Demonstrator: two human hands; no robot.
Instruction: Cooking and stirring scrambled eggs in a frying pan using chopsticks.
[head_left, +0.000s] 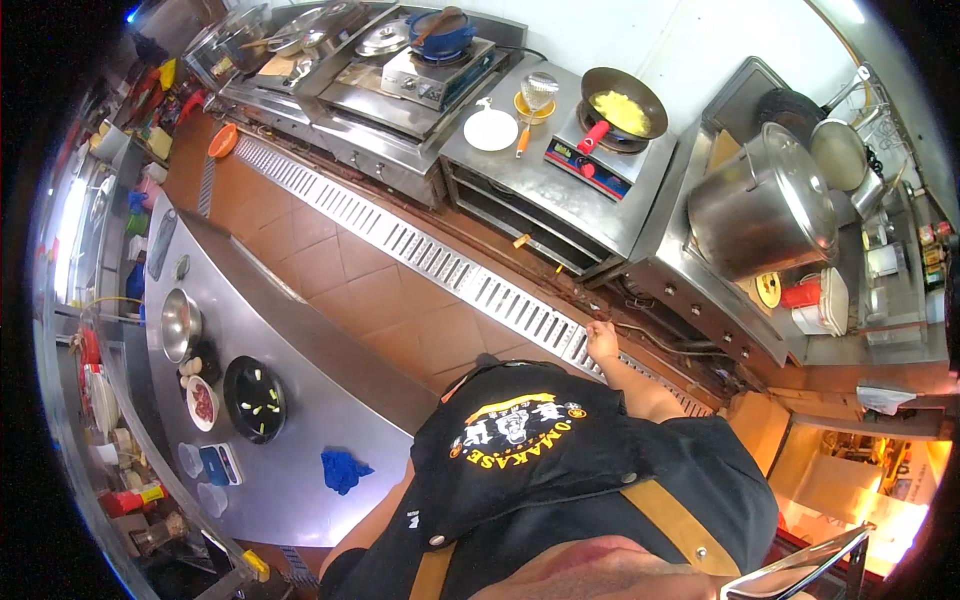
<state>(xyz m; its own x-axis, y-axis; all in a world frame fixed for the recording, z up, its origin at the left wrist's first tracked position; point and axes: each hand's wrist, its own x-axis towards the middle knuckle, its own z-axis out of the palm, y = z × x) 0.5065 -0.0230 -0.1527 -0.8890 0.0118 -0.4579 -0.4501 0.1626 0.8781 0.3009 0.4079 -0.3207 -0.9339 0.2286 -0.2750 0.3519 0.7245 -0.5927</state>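
Observation:
My right hand (602, 341) hangs in front of my apron, above the floor drain, fingers curled with nothing visible in them. My left hand is out of view; only part of that arm shows by the steel table (300, 480). Ahead, a frying pan (651, 94) with a red handle holds yellow food, which looks like egg (621, 112), on a tabletop cooker (589, 169). Beside it are a white plate (490, 130) and a wire skimmer (539, 94) over a yellow bowl (545, 113). On the table stand a black dish (244, 401) with green-white pieces and a white bowl of red meat (201, 405).
A steel bowl (181, 325), eggs (192, 367), a scale (221, 463) and a blue cloth (345, 471) lie on the left table. A blue pot (442, 37) sits on a lit burner. A large stockpot (757, 202) stands right. A slotted drain grate (420, 247) crosses the tiled floor.

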